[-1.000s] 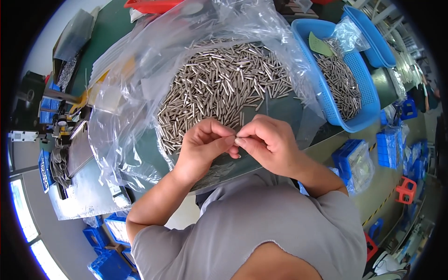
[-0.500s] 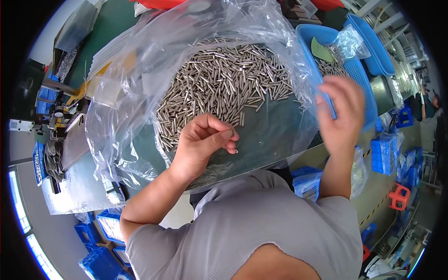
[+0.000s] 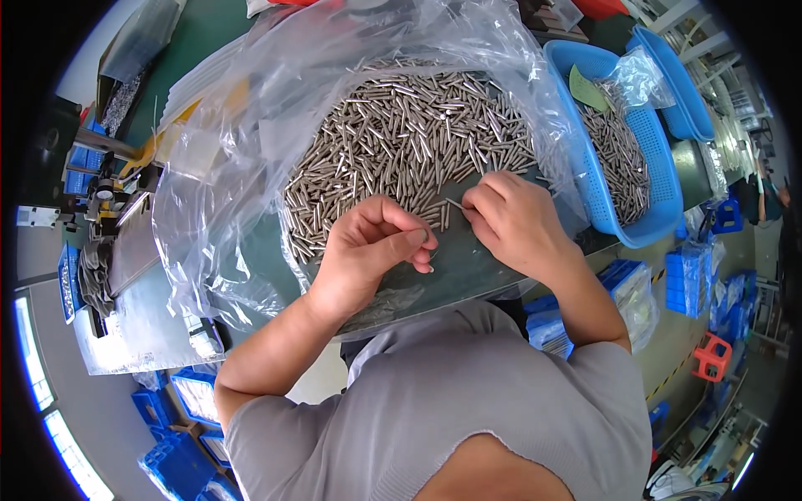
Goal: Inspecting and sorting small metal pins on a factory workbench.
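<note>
A broad heap of short silvery metal pins (image 3: 401,134) lies on a clear plastic sheet (image 3: 221,200). At the heap's near edge, my left hand (image 3: 368,250) is closed in a pinch, thumb against index finger; what it holds, if anything, is too small to make out. My right hand (image 3: 518,221) is closed just to the right of it, palm down. From its fingertips sticks out one metal pin (image 3: 454,203), pointing toward the heap. The two hands are apart.
Right of the sheet stands a blue plastic basket (image 3: 660,154) with more pins (image 3: 618,159), a green card (image 3: 588,90) and a clear bag (image 3: 645,77). Another blue basket (image 3: 675,83) stands beyond it. Metal equipment (image 3: 104,188) is at the left.
My right hand has moved left from beside the blue basket to the heap's near edge, where a pin now shows at its fingertips. My left hand stays pinched in nearly the same place.
</note>
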`<state>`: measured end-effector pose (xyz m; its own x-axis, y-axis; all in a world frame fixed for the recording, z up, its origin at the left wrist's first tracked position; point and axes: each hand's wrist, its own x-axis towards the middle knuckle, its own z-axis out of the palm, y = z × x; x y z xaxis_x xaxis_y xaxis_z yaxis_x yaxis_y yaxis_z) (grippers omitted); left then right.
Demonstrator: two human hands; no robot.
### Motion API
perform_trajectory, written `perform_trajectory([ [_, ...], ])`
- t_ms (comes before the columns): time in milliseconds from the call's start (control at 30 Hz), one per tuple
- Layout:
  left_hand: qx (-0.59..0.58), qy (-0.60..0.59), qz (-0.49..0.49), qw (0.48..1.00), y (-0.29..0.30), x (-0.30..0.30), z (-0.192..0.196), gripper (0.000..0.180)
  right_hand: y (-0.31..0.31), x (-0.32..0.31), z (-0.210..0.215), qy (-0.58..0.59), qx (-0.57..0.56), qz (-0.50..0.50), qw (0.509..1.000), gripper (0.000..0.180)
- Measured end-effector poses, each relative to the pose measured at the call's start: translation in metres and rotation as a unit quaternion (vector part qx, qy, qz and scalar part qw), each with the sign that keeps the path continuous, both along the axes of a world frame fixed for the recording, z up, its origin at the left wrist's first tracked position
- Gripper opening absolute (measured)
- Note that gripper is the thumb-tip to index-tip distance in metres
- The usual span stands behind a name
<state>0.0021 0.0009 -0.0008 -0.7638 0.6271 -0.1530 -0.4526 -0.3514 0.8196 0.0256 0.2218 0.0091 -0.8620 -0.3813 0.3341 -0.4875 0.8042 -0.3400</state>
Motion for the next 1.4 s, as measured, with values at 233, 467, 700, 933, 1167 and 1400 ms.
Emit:
perform_trajectory([
  [233, -0.002, -0.027, -0.018, 0.999, 0.003, 0.0, 0.002, 0.002, 0.006, 0.007, -0.006, -0.005, -0.101, -0.037, 0.994, 0.015],
  [467, 0.01, -0.034, -0.018, 0.999, 0.001, 0.0, 0.001, 0.004, 0.003, 0.007, -0.003, -0.035, -0.151, -0.036, 0.987, 0.013],
  [700, 0.013, -0.041, -0.013, 0.999, 0.001, 0.0, -0.002, 0.004, -0.007, 0.015, 0.011, -0.134, -0.318, -0.03, 0.938, 0.008],
  [933, 0.012, -0.039, -0.011, 0.999, 0.001, 0.0, -0.003, 0.005, -0.016, 0.013, 0.014, -0.138, -0.353, 0.04, 0.925, 0.005],
  [1167, 0.014, -0.038, -0.015, 0.999, 0.003, 0.0, 0.0, 0.006, -0.022, 0.012, 0.013, -0.128, -0.348, 0.049, 0.928, 0.007],
  [1400, 0.023, -0.039, -0.009, 0.999, -0.001, -0.001, -0.001, 0.004, -0.036, 0.015, 0.007, -0.216, -0.429, 0.015, 0.877, 0.008],
])
